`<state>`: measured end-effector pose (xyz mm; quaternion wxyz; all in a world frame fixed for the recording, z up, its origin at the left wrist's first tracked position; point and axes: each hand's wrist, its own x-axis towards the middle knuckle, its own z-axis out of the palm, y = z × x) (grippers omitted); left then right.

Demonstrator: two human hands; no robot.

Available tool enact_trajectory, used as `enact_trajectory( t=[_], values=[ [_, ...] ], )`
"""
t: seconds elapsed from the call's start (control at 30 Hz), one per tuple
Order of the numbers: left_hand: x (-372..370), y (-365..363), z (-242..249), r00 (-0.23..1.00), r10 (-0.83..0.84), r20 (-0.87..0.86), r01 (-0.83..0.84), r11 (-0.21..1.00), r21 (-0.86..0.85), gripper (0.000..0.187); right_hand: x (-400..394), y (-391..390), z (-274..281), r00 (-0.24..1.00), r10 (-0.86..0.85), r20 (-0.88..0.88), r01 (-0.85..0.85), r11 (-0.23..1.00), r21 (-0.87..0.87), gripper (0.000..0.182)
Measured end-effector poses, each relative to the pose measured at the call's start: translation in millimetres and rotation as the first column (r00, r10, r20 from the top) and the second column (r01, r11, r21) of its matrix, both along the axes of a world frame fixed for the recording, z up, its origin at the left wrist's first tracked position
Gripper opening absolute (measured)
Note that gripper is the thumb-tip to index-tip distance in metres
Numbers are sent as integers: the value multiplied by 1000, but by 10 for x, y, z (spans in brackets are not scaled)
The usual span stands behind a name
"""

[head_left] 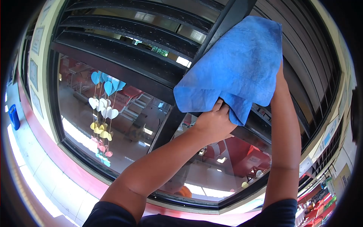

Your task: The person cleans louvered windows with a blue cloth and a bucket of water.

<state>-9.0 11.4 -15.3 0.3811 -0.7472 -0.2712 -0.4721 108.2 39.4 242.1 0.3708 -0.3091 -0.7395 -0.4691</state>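
A blue cloth (234, 62) hangs spread out over the dark window frame and slats, at the upper right of centre. My left hand (215, 123) has its fingers curled at the cloth's lower edge, against the window's middle bar. My right arm reaches up along the cloth's right side; the right hand is hidden behind the cloth. Dark horizontal slats (132, 30) fill the upper part of the window. Below them are glass panes (147, 121), one on each side of the upright bar.
Strings of coloured paper hearts (108, 87) show through the left pane. A blue bin (14, 117) stands at the far left on the tiled floor (49, 178). Papers (38, 39) hang on the wall at the left. Red furniture and people's things lie at the lower right.
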Motion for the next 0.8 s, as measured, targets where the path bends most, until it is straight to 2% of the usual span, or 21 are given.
enact_trajectory(
  t=[0.03,0.2,0.3,0.4,0.47,0.53,0.63,0.73,0.8],
  values=[
    [8,43,-2,999,-12,-44,11,1000,-11,78,-12,50,165,1000,-25,-4,25,1000,13,40],
    [-1,9,-11,998,-55,37,54,998,28,80,-117,188,633,995,-97,2,97,995,12,39],
    [20,57,-24,998,-51,47,48,997,64,81,-125,169,430,997,-74,32,74,997,-2,39],
    [46,60,-59,998,-45,-41,37,984,-173,78,-140,10,-94,996,-16,87,19,999,-39,39],
    [78,69,-57,990,-91,105,103,988,-114,53,-125,-175,-514,992,41,123,-28,994,-102,39],
    [86,89,-124,958,-181,223,221,961,-169,45,-115,-319,-885,986,100,131,-74,979,-189,38],
    [156,353,-360,787,-403,466,507,854,-118,55,-103,-430,-1083,968,248,22,-219,891,-399,39],
    [211,270,-367,782,-354,513,484,864,-141,61,-43,-389,-1097,916,352,-195,-401,759,-513,42],
    [230,224,-316,777,-322,541,465,873,-148,64,12,-391,-977,910,355,-216,-415,774,-479,40]
  ],
)
